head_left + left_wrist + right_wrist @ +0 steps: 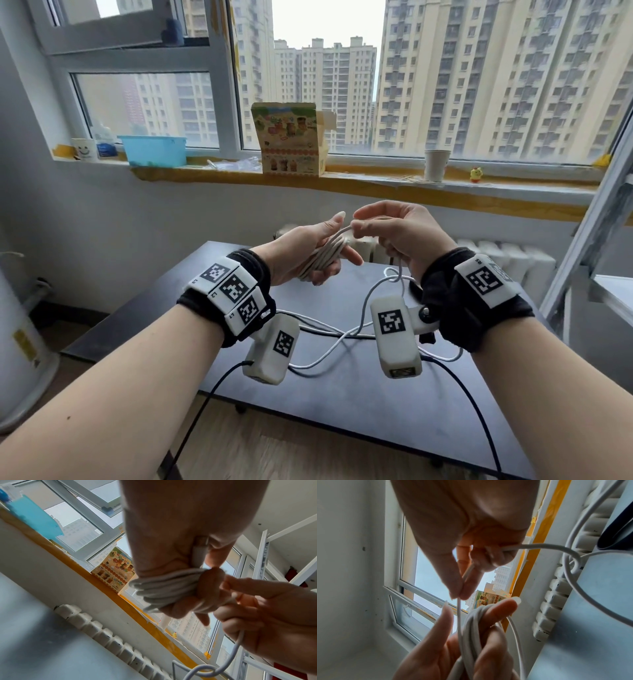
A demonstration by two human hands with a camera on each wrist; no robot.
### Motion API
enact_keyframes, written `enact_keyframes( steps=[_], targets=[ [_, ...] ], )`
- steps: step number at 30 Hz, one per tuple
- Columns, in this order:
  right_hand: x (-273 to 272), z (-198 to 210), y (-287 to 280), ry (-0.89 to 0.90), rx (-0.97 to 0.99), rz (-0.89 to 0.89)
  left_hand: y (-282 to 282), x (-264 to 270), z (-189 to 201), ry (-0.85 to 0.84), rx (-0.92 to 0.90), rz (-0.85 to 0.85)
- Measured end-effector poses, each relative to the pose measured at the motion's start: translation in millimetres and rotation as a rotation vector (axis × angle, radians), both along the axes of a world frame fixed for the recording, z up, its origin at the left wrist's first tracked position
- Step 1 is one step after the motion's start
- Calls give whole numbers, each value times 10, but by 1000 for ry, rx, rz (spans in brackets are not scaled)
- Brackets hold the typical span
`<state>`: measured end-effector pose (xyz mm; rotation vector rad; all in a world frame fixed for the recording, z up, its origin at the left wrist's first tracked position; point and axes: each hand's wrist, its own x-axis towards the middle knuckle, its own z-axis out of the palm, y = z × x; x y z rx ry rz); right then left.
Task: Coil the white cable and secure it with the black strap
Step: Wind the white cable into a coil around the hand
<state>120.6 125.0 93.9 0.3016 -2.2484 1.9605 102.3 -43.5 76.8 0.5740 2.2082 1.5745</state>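
The white cable (322,257) is wound in several loops round the fingers of my left hand (337,243), held up above the dark table (342,404). In the left wrist view that hand (171,547) grips the coil (163,588) and traps the cable's plug (199,553) under the thumb. My right hand (354,228) pinches the free strand between thumb and forefinger just above the coil (471,628). The pinch (458,595) shows plainly in the right wrist view. The loose remainder (325,356) trails down in curves onto the table. A dark curved band (618,534), possibly the black strap, lies on the table.
A white radiator (507,257) stands behind the table. On the window sill are a printed carton (291,140), a paper cup (436,164) and a blue tub (152,150). Black leads (205,404) hang from the wrist cameras. A metal frame (582,246) rises at the right.
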Motion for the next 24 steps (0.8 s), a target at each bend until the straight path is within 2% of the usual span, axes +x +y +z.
enact_keyframes(
  steps=[5,14,20,24],
  targets=[
    [-26,-27,7,10,-72,14,8,31,5,-11,89,-72],
    [-97,-225,-12,-38,-314,-11,-7,39,63,-173,496,-198],
    [-107,-377,-130,-51,-298,27,21,88,96,-263,742,-208],
    [-90,-441,-205,-33,-267,90,53,100,129,-263,851,-133]
  ],
)
